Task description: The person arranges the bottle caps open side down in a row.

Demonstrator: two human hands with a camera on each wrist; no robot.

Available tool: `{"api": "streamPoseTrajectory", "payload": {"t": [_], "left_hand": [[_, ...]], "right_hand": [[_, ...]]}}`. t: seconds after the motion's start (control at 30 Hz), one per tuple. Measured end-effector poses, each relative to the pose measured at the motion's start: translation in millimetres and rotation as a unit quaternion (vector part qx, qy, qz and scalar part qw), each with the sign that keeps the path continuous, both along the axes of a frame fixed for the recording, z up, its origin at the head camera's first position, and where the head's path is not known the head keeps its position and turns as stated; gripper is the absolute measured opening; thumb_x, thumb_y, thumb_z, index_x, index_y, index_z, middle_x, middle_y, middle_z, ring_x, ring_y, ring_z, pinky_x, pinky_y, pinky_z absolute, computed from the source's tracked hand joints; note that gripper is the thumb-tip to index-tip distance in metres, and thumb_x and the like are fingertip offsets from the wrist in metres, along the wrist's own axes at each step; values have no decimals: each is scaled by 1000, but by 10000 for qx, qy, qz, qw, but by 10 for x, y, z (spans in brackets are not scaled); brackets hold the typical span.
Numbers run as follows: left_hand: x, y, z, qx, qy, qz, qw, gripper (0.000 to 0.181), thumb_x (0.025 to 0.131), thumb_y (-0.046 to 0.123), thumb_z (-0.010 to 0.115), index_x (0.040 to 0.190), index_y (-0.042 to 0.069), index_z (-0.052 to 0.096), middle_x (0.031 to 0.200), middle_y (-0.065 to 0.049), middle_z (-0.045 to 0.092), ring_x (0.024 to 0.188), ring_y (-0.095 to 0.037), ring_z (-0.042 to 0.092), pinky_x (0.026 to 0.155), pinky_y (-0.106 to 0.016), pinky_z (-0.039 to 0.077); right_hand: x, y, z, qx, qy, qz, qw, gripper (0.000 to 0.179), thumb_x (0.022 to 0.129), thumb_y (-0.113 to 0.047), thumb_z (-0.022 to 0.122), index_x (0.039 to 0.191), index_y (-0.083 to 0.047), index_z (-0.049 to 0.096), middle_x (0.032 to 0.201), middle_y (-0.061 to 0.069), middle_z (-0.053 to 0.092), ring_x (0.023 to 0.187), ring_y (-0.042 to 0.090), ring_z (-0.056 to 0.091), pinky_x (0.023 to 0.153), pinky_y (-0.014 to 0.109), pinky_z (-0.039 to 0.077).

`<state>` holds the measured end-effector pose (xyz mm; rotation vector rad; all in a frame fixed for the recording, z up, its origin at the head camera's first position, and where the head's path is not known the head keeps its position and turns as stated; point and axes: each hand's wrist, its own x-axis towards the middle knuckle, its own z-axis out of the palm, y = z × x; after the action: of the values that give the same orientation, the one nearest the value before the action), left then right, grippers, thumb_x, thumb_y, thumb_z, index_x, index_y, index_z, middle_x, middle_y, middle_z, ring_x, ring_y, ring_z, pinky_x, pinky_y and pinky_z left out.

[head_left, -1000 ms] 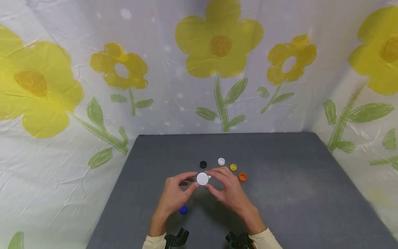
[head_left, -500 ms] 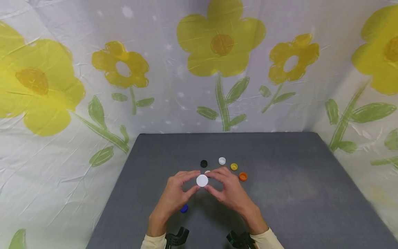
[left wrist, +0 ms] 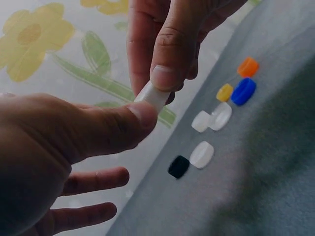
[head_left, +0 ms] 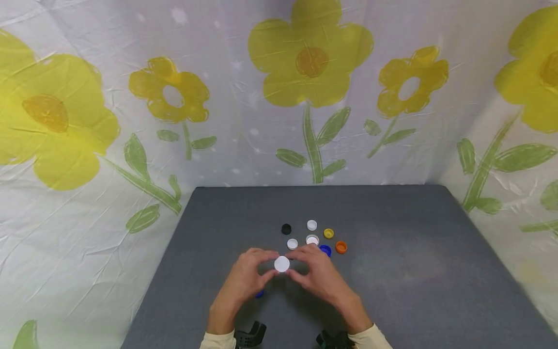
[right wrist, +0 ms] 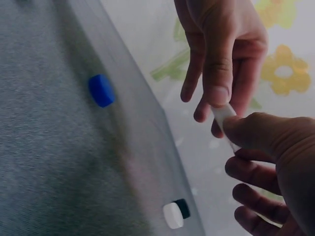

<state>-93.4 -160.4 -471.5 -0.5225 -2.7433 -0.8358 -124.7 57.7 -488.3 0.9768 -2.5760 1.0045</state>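
Between my two hands is a round white bottle cap (head_left: pixel 282 264), its flat face turned up in the head view. My left hand (head_left: pixel 245 277) pinches its left edge with thumb and fingers. From the other side my right hand (head_left: pixel 319 274) pinches the right edge the same way. In the left wrist view the cap (left wrist: pixel 153 96) appears edge-on between the two thumbs. Both hands are raised over the grey table. A blue cap (head_left: pixel 259 293) lies below the left hand, partly hidden by it.
Beyond the hands on the table (head_left: pixel 392 300) lie a black cap (head_left: pixel 286 229), white caps (head_left: pixel 311 225), a yellow cap (head_left: pixel 329 233), an orange cap (head_left: pixel 341 247) and another blue cap (head_left: pixel 325 250). A flower-printed curtain (head_left: pixel 244 145) stands behind the table.
Both hands have come nearer the body with the white cap between them. More caps behind the fingers now show, including a white one and a blue one.
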Motion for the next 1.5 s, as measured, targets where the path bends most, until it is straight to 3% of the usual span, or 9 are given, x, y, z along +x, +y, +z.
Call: {"api": "streamPoseTrajectory", "payload": {"t": [0.43, 0.83, 0.97, 1.17, 1.33, 1.5], "left_hand": [[10, -1, -268, -594, -356, 30, 9976, 29, 74, 23, 89, 101, 19, 79, 100, 4, 76, 101, -20, 67, 86, -43, 55], [16, 5, -437, -752, -452, 3, 9961, 25, 72, 20, 89, 95, 20, 79, 97, 3, 76, 98, -20, 69, 84, -42, 55], [31, 22, -457, -754, -543, -6, 9957, 27, 71, 18, 90, 96, 18, 80, 98, 3, 76, 104, -25, 70, 87, -45, 56], [51, 42, -448, -763, -777, 66, 9940, 31, 71, 16, 90, 100, 12, 80, 109, 1, 76, 116, -34, 65, 95, -50, 53], [55, 47, -464, -835, -1067, 153, 9907, 27, 73, 18, 90, 98, 15, 81, 121, -4, 73, 123, -39, 59, 100, -54, 49], [56, 50, -497, -1022, -1099, 218, 9884, 29, 71, 21, 91, 98, 17, 81, 130, -11, 68, 128, -42, 54, 105, -57, 45]], "right_hand": [[13, -76, -286, 774, -106, 48, 9969, 27, 81, -32, 83, 106, -20, 78, 100, -6, 72, 100, 15, 58, 88, 36, 50], [43, -105, -370, 1100, -532, 134, 9924, 26, 82, -30, 83, 104, -18, 79, 106, -4, 70, 104, 16, 58, 91, 37, 51], [44, -116, -411, 1236, -659, 148, 9900, 26, 83, -32, 82, 105, -19, 78, 108, -4, 70, 104, 16, 58, 91, 37, 51], [44, -135, -405, 1372, -989, 121, 9855, 28, 84, -34, 80, 108, -20, 78, 114, -4, 69, 109, 16, 57, 95, 38, 50], [57, -144, -399, 1392, -1081, 172, 9842, 27, 83, -32, 81, 107, -21, 79, 119, -2, 68, 113, 18, 56, 97, 41, 50], [67, -151, -425, 1408, -1055, 235, 9841, 26, 82, -31, 83, 105, -20, 79, 120, -1, 68, 113, 19, 56, 96, 41, 50]]}}
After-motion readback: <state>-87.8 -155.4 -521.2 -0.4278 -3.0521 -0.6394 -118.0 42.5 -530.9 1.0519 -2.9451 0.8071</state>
